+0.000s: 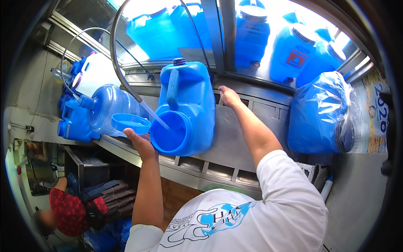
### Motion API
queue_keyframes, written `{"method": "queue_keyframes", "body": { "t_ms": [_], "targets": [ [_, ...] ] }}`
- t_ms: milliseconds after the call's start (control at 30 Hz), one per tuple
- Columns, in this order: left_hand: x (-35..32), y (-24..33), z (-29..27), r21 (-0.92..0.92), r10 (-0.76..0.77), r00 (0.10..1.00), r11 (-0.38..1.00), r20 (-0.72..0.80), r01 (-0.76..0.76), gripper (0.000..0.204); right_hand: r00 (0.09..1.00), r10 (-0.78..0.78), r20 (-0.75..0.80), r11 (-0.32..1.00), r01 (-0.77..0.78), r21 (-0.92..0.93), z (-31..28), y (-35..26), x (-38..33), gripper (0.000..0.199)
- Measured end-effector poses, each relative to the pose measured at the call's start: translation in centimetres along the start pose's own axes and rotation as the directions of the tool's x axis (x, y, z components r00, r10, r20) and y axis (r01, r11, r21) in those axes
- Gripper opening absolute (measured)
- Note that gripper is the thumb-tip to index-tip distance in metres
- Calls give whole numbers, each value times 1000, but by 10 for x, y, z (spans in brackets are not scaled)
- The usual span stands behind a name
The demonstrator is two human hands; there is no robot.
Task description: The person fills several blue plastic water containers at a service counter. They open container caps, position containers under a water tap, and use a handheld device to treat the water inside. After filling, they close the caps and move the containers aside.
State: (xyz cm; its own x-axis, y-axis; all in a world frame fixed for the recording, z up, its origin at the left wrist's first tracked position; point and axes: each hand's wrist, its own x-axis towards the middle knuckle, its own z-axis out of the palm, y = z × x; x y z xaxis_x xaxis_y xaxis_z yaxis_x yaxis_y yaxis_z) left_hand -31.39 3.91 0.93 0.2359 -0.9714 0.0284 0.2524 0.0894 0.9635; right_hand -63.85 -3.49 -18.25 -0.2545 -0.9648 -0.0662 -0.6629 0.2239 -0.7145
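A blue water container with a moulded handle and a small dark cap lies on the metal counter, its wide round mouth toward me. Water from a curved metal spout runs into that opening. My left hand holds a round blue screw lid just left of the mouth, thumb at the lid's edge. Beyond the container's right side, my right hand is at the back of the counter with its fingers curled in; what they hold, if anything, is hidden.
A clear blue round bottle lies to the left, near a white jug. At the right stands a plastic-wrapped blue container. More blue containers line the window ledge. A person in a red patterned shirt is at lower left.
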Motion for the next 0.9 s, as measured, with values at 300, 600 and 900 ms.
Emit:
{"method": "queue_keyframes", "body": {
  "t_ms": [300,600,900],
  "targets": [
    [-7,3,5,50,51,999,997,-13,-50,108,996,88,-5,996,-88,-20,22,-22,80,51],
    [-10,2,3,29,56,998,998,-40,-55,108,998,-50,34,998,50,27,41,-11,102,51],
    [-4,-7,-5,24,66,998,998,-7,-66,113,931,-110,347,992,124,-16,8,-31,114,59]
  ]
}}
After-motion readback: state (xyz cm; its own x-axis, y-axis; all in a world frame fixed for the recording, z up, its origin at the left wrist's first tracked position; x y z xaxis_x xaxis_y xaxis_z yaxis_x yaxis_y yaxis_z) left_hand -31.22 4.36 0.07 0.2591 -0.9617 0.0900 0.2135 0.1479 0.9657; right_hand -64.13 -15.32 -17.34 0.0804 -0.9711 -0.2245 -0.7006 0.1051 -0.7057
